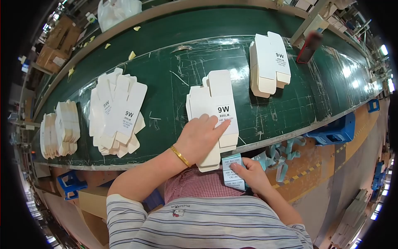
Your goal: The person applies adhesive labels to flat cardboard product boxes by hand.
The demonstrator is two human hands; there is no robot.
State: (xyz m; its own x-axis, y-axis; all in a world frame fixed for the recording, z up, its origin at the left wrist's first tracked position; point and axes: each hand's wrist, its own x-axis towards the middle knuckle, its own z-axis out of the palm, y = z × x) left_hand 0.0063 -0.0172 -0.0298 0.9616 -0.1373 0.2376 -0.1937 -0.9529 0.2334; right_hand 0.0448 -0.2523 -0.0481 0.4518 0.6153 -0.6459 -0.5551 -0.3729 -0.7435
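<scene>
My left hand, a gold bracelet at its wrist, rests on a stack of flat white cartons in front of me. Its index finger is stretched out and touches the small print under "9W 800LM" on the top carton; the other fingers are partly bent and hold nothing. Close to my body, at the table's front edge, my right hand is closed on a strip of light blue labels printed with "A60 B22 220V". The thumb lies over the labels' front, and the fingers behind are hidden.
A fanned pile of printed cartons lies left, with upright carton bundles beyond. Another carton stack sits right, near a red-and-black device. Used backing strips hang below the green table. Blue stools stand underneath.
</scene>
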